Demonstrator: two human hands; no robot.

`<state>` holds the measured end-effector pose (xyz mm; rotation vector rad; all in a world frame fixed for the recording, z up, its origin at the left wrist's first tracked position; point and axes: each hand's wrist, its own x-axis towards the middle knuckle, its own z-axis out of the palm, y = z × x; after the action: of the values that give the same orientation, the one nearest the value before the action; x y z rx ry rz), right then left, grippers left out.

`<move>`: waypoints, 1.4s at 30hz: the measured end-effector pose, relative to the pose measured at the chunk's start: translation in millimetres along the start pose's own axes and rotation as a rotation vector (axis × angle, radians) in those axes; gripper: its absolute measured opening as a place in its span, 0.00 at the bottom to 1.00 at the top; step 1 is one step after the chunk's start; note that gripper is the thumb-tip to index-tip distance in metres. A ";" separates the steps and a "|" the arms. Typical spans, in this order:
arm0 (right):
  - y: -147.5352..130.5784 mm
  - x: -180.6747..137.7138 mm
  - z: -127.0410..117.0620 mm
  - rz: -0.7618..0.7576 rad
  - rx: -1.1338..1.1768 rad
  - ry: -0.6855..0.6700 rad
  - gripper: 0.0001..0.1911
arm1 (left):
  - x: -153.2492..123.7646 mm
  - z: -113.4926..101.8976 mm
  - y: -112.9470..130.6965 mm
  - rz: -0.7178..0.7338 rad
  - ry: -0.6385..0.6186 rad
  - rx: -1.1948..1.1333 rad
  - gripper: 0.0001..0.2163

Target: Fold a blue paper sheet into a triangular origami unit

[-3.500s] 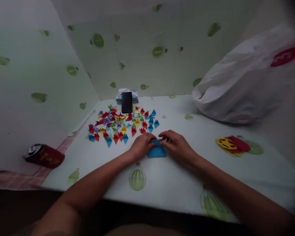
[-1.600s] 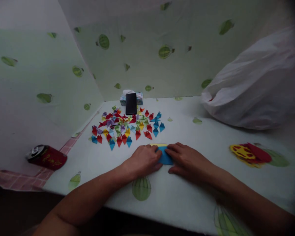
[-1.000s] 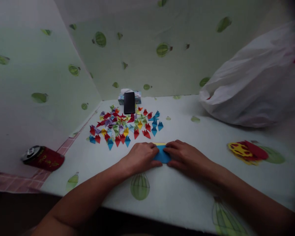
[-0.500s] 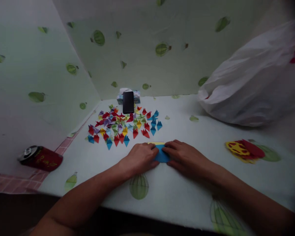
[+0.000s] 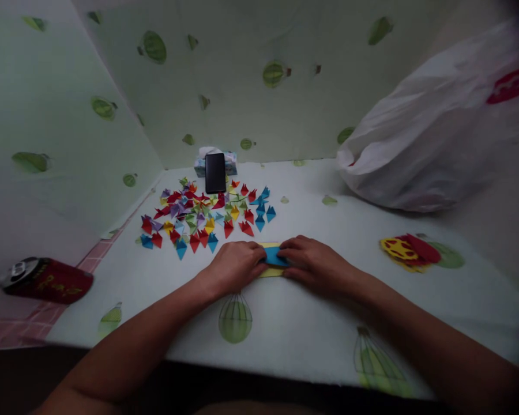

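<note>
A folded sheet of origami paper (image 5: pixel 275 257), blue on one face and yellow on the other, lies on the table between my two hands. Its blue part runs across the middle, with yellow strips above and below. My left hand (image 5: pixel 239 263) grips the left end, fingers closed on the paper. At the right end, my right hand (image 5: pixel 312 263) pinches the same piece. Beyond my left hand, many small folded paper pieces (image 5: pixel 194 213) in red, blue, yellow, green and purple are spread over the table.
A black phone (image 5: pixel 215 173) leans on a tissue box (image 5: pixel 230 163) at the back. To the left is a dark red can (image 5: pixel 47 280). A white plastic bag (image 5: pixel 406 138) stands at the back right, with red and yellow cut-outs (image 5: pixel 409 252) in front. The table's front edge (image 5: pixel 251 372) is near me.
The paper's near part has been turned up, so a yellow strip now shows below the blue. Both hands keep their hold. The whole view has shifted slightly.
</note>
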<state>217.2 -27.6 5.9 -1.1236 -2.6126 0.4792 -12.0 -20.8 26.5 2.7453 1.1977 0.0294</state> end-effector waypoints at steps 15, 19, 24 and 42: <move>14.2 4.7 8.5 0.045 0.361 0.148 0.10 | 1.8 5.2 -5.7 -0.019 0.052 -0.081 0.11; 13.3 4.2 10.3 0.105 0.451 0.156 0.08 | 1.6 4.5 -4.5 -0.021 0.030 -0.045 0.12; 7.0 3.1 15.7 0.166 0.451 0.207 0.09 | 1.0 0.3 -1.0 -0.012 -0.011 -0.001 0.13; -10.3 2.2 13.4 0.271 0.745 0.539 0.08 | 0.7 4.1 -0.6 -0.124 0.409 -0.652 0.04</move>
<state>204.2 -35.3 -2.0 -1.1215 -1.6079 0.9457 -11.7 -20.4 22.3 2.1354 1.1688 0.8418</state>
